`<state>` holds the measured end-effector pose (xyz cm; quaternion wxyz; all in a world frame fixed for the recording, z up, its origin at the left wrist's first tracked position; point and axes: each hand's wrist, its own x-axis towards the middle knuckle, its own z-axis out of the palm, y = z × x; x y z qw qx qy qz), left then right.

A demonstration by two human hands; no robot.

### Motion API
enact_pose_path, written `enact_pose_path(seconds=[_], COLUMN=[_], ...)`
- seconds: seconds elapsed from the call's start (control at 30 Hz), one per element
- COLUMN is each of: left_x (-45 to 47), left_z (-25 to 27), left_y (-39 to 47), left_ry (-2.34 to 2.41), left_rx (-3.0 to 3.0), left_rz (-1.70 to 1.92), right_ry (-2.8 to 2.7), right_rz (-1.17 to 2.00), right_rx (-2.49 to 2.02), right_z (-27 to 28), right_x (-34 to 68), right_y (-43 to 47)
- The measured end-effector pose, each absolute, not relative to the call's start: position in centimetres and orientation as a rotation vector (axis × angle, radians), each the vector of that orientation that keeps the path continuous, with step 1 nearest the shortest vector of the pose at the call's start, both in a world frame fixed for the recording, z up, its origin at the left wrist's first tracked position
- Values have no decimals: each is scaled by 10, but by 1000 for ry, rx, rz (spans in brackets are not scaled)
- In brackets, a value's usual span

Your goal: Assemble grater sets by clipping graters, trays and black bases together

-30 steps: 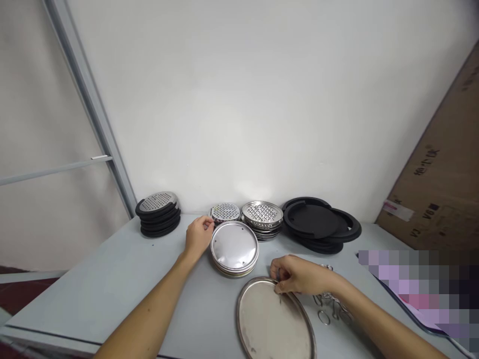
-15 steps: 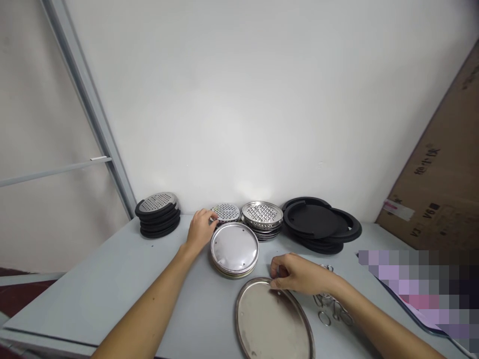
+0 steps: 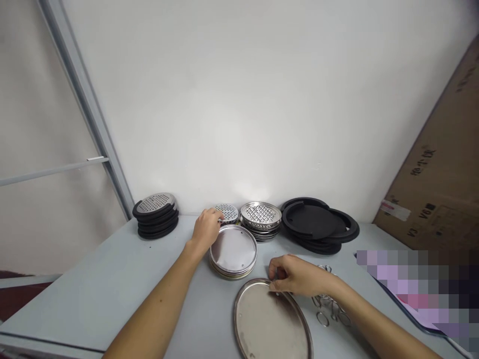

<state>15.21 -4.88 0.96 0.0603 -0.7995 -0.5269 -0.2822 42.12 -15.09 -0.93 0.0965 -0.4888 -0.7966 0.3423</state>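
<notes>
Left hand (image 3: 207, 229) now farther right across perforated disc (image 3: 229, 213)

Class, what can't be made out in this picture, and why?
All in the head view:
Oval plate: near end, cut off by the bottom edge.
Metal rings: partly behind the right forearm.
Beneath middle perforated disc: blocked by left hand and round plates.
Cardboard box: small print blurred.

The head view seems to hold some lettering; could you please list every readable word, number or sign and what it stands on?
"V6": on the cardboard box.
"V3": on the same box, slightly blurred.
Characters higher up the box: too blurred to read.
White-and-pink label on the box: too small to read.
Large metal plate: no readable text.
</notes>
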Motion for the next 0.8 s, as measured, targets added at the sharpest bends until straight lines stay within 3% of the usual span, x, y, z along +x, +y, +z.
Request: enact_pose_path(seconds=[0.33,0.8], left_x=[146,145], left_z=[7,3], left_y=[-41,-34], left_ry=[-1537,-1519], left_rx=[-2428,-2374], left_rz=[-898,-1222], right_ry=[-2358,-2342], right_rz=[1005,1027], right_rx=[-1469,-1457], right_z=[-9,-11], right_x=[421,422], right_y=[-151,-151])
